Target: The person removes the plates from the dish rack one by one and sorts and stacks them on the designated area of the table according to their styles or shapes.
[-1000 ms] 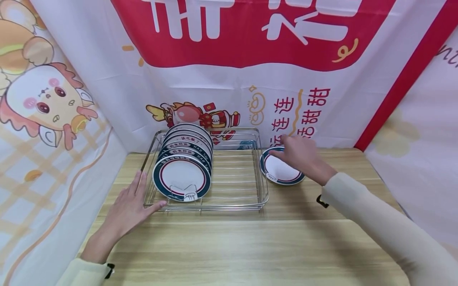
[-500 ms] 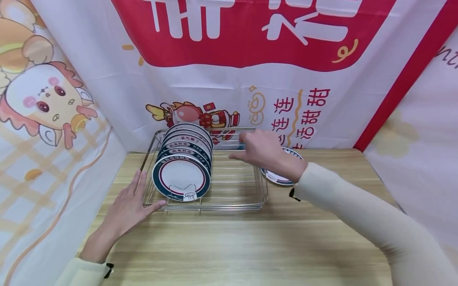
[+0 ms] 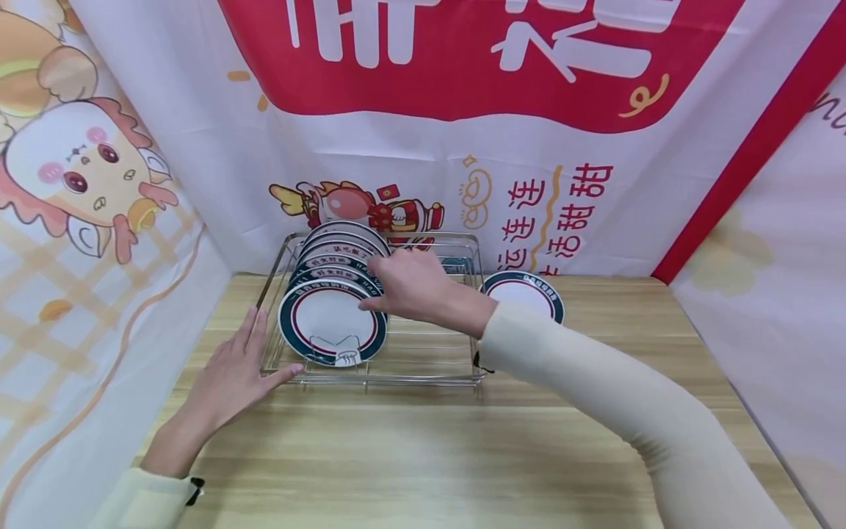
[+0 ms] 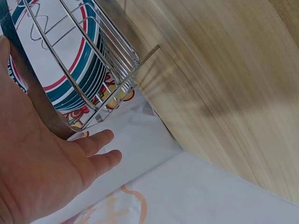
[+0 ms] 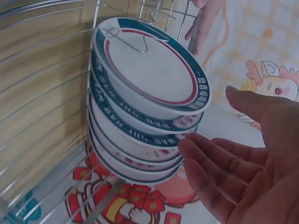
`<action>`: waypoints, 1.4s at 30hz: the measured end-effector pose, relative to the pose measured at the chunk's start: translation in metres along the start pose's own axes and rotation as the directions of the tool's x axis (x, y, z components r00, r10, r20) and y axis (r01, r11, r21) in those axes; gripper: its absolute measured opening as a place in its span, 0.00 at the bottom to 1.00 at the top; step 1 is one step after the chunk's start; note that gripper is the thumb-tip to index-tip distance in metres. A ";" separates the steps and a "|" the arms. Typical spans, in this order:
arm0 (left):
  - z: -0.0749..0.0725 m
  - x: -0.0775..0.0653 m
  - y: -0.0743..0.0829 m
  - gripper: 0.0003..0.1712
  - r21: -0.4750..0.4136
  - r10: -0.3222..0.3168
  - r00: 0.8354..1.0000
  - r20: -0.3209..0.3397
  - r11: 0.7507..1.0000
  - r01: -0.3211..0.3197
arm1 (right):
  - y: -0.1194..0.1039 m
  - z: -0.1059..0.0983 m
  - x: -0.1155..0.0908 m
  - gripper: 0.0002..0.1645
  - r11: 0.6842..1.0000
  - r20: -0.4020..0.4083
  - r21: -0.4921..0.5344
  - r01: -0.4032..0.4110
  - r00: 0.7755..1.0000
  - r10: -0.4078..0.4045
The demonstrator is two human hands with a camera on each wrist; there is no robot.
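Several white plates with dark teal rims (image 3: pixel 330 316) stand on edge in a row at the left of a wire dish rack (image 3: pixel 423 380). In the right wrist view they lean one behind another, the front plate (image 5: pixel 152 70) facing out. My right hand (image 3: pixel 426 290) is over the rack at the right of the row, fingers spread and fingertips close to the rims, holding nothing. My left hand (image 3: pixel 228 382) lies along the rack's left side, its thumb at the front rail. The left wrist view shows that hand (image 4: pixel 51 172) with extended fingers.
Another teal-rimmed plate (image 3: pixel 522 290) is just right of the rack, partly covered by the right sleeve (image 3: pixel 595 367). The rack stands on a wooden table (image 3: pixel 410 455), close to a printed cloth (image 3: pixel 396 139) at the back. Cloth also hangs at both sides.
My right hand has moved left from the loose plate, across the rack, to the row of plates. The left hand stays at the rack's left side. The head view has shifted slightly.
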State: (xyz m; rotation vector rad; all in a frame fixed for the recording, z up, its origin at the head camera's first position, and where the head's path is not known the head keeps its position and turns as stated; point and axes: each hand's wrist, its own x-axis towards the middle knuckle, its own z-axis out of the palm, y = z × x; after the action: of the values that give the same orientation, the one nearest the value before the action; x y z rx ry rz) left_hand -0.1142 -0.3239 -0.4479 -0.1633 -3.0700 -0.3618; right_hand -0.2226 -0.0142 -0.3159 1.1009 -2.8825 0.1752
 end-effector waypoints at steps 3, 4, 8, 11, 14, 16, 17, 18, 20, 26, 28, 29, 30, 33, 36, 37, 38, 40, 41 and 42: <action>-0.002 0.000 0.001 0.70 -0.002 -0.007 1.000 0.010 1.000 0.007 | -0.006 0.006 0.010 0.32 0.999 0.030 0.050 0.004 1.000 -0.005; -0.003 0.000 0.001 0.70 -0.004 -0.010 1.000 0.014 1.000 0.010 | -0.008 0.009 0.012 0.32 0.998 0.039 0.064 0.005 0.999 -0.008; -0.004 -0.001 0.001 0.70 -0.006 -0.015 1.000 0.020 1.000 0.015 | -0.013 0.021 0.022 0.28 0.997 0.058 0.081 0.004 0.998 -0.009; -0.004 -0.001 0.001 0.70 -0.010 -0.015 1.000 0.021 1.000 0.015 | -0.014 0.029 0.028 0.26 0.995 0.065 0.101 -0.007 0.998 0.001; -0.003 -0.002 0.001 0.70 -0.014 -0.013 1.000 0.021 1.000 0.013 | -0.014 0.037 0.032 0.25 0.992 0.083 0.123 -0.018 0.996 0.007; -0.002 -0.003 0.001 0.69 -0.016 -0.012 1.000 0.020 1.000 0.013 | -0.014 0.041 0.035 0.26 0.990 0.100 0.138 -0.020 0.995 0.006; -0.002 -0.003 0.001 0.69 -0.016 -0.013 1.000 0.019 1.000 0.013 | -0.015 0.043 0.036 0.26 0.990 0.107 0.141 -0.019 0.994 0.003; -0.002 -0.003 0.001 0.69 -0.018 -0.014 1.000 0.019 1.000 0.014 | -0.015 0.045 0.037 0.27 0.989 0.114 0.144 -0.018 0.993 0.001; -0.001 -0.003 0.001 0.69 -0.020 -0.015 1.000 0.018 1.000 0.015 | -0.016 0.047 0.039 0.26 0.988 0.131 0.154 -0.019 0.991 -0.002; -0.001 -0.002 0.001 0.69 -0.022 -0.009 1.000 0.007 1.000 0.009 | -0.016 0.053 0.047 0.26 0.981 0.189 0.191 -0.027 0.982 -0.009; -0.002 -0.001 0.001 0.69 -0.020 -0.006 1.000 0.004 1.000 0.006 | -0.015 0.055 0.049 0.25 0.979 0.190 0.204 -0.026 0.982 -0.013; -0.003 -0.001 0.001 0.69 -0.020 -0.005 1.000 0.004 1.000 0.005 | -0.015 0.055 0.051 0.24 0.979 0.189 0.205 -0.022 0.982 -0.017; -0.003 -0.001 0.001 0.69 -0.019 -0.005 1.000 0.006 1.000 0.005 | -0.014 0.055 0.051 0.24 0.979 0.189 0.203 -0.021 0.982 -0.018; -0.003 -0.001 0.001 0.69 -0.018 -0.007 1.000 0.012 1.000 0.007 | -0.014 0.055 0.052 0.21 0.981 0.211 0.193 -0.009 0.977 -0.033; -0.003 -0.001 0.001 0.70 -0.020 -0.008 1.000 0.015 1.000 0.009 | -0.014 0.056 0.051 0.17 0.982 0.244 0.188 0.024 0.967 -0.071; -0.003 -0.001 0.001 0.70 -0.021 -0.009 1.000 0.015 1.000 0.010 | -0.014 0.056 0.050 0.16 0.980 0.252 0.196 0.036 0.964 -0.085; -0.003 -0.001 0.001 0.70 -0.022 -0.010 1.000 0.015 1.000 0.010 | -0.014 0.057 0.049 0.15 0.978 0.256 0.204 0.045 0.962 -0.097; -0.003 -0.001 0.001 0.70 -0.023 -0.011 1.000 0.014 1.000 0.012 | -0.014 0.058 0.047 0.13 0.973 0.261 0.226 0.052 0.959 -0.112; -0.003 -0.001 0.001 0.70 -0.023 -0.011 1.000 0.013 1.000 0.012 | -0.014 0.058 0.046 0.13 0.969 0.262 0.240 0.049 0.958 -0.113; -0.003 -0.001 0.001 0.69 -0.024 -0.011 1.000 0.014 1.000 0.012 | -0.014 0.058 0.045 0.13 0.967 0.265 0.249 0.046 0.958 -0.114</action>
State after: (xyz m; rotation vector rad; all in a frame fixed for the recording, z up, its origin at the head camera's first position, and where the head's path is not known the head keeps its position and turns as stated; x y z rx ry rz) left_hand -0.1129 -0.3237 -0.4450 -0.1498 -3.0824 -0.3999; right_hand -0.2472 -0.0616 -0.3684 1.3847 -3.1168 0.4090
